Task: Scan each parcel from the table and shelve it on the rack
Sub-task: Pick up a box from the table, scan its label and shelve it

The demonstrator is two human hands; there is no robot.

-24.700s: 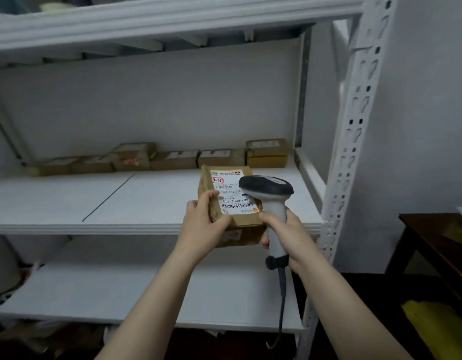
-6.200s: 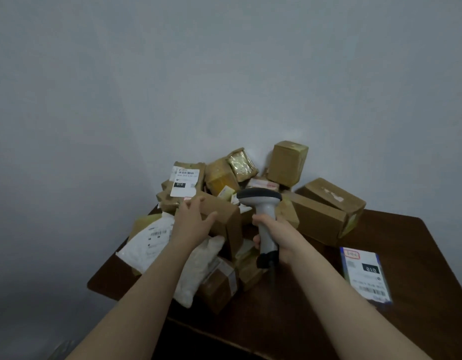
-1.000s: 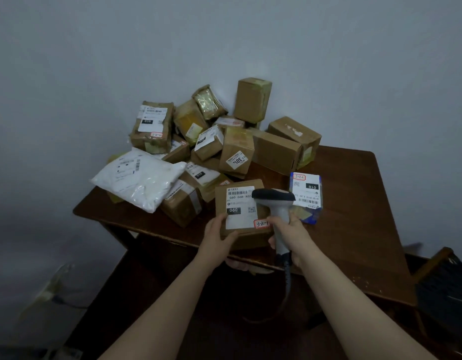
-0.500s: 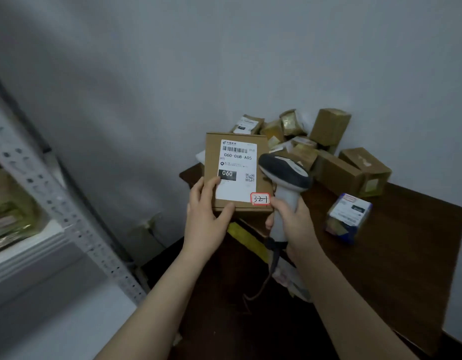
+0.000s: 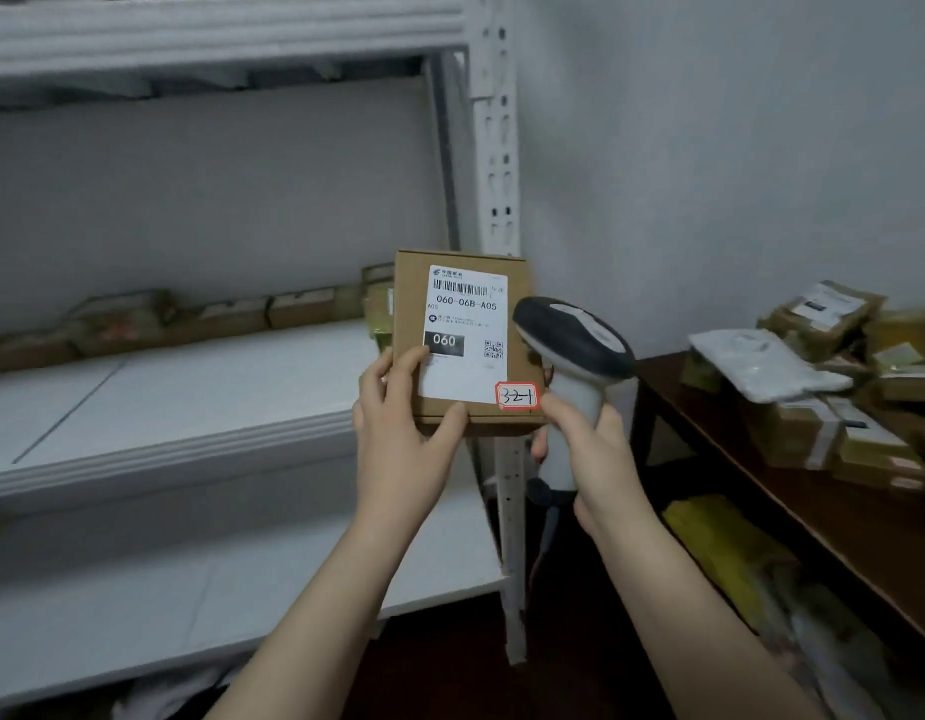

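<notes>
You had open room along the front of the middle shelf [image 5: 190, 392]; shelved parcels [image 5: 216, 317] lined its back, an upright post [image 5: 496, 148] bounded its right.

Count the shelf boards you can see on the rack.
3: top board overhead, middle board with parcels along its back, lower board beneath it. Others may sit out of frame.

Plain grey wall [image 5: 709, 148] at rt, yellow bag [image 5: 709, 543] low rt, dark floor [image 5: 439, 667] btm ctr
</notes>
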